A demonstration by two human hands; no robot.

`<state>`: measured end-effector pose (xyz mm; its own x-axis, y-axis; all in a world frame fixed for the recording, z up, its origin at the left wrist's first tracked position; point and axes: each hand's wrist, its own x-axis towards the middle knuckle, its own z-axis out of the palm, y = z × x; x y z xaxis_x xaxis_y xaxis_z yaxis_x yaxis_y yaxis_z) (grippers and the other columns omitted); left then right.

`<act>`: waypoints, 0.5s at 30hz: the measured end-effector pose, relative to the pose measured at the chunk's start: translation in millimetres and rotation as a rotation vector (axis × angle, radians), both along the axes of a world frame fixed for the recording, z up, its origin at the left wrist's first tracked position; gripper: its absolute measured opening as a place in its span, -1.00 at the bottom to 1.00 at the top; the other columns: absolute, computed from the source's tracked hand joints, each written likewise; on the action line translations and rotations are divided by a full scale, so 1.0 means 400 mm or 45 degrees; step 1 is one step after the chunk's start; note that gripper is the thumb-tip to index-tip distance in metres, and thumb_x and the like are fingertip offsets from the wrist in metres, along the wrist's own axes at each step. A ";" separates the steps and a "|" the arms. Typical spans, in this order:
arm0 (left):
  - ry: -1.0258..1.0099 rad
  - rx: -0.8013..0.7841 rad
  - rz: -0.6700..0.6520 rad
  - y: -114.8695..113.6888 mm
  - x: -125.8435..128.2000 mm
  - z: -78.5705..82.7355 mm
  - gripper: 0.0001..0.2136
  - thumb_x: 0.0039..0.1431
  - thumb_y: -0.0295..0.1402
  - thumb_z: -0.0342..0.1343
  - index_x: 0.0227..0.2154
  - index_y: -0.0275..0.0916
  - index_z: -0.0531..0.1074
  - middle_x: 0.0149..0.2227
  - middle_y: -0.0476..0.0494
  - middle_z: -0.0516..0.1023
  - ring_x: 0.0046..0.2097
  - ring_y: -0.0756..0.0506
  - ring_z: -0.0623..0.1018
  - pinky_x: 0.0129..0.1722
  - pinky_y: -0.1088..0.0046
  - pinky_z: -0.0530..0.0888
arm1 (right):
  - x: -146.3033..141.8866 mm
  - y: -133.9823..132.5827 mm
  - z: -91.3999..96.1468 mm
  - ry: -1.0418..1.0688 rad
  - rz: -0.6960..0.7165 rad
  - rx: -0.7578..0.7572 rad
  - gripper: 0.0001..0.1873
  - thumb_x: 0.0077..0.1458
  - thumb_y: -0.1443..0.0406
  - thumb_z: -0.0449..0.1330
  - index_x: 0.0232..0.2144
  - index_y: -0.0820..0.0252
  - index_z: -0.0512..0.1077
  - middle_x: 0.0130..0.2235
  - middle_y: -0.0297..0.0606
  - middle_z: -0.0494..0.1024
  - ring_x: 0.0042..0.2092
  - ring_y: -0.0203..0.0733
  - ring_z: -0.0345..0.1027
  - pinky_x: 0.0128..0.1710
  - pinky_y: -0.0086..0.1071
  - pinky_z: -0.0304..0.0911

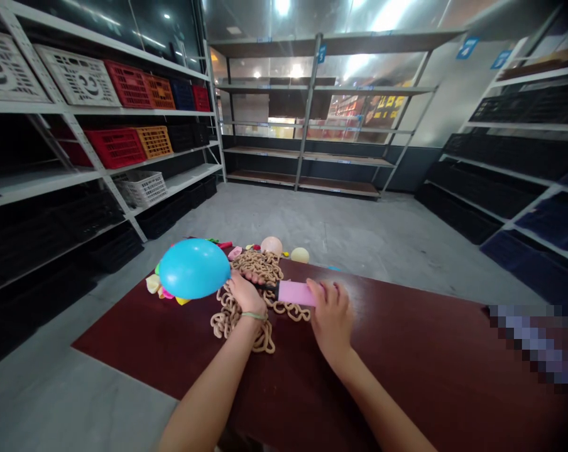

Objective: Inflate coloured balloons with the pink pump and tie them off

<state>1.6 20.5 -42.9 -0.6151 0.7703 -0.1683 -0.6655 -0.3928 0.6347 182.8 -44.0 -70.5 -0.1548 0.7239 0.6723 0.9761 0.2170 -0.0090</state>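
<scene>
Well, left hand (246, 296): clenched round the neck of an inflated round blue balloon (193, 269)
Right hand (328, 321): grasping a pink-handled hand pump (296, 293)
Beneath: tangled tan chain (262, 267), dark red table (406, 358)

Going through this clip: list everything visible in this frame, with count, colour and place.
Blue balloon: 1, blue, inflated, above the table's far end.
Hand pump: 1, pink with black nozzle, over the chain.
Looped chain: 1 heap, tan, on the table.
Round balloons: 2, peach and pale yellow, past the chain.
Small balloons: several, mixed colours, far table end.
Table: 1, dark red.
Shelving: 3 units, two white at the sides, one grey and brown ahead.
Crates: many, red, orange, white, navy, black, on side shelves.
Wristband: 1, green, left wrist.
Left hand: 1, on the balloon neck at the nozzle.
Right hand: 1, on the pump's pink end.
</scene>
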 end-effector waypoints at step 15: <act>0.029 0.032 0.050 0.002 -0.042 0.052 -0.79 0.21 -0.29 -0.03 -0.45 -0.17 0.05 -0.60 0.15 0.05 -0.61 0.08 0.15 -0.59 0.53 0.16 | 0.136 0.063 -0.017 -0.215 0.016 -0.078 -0.51 0.21 0.39 0.10 0.17 0.00 0.34 0.10 -0.11 0.41 0.14 0.06 0.13 -0.04 -0.17 0.24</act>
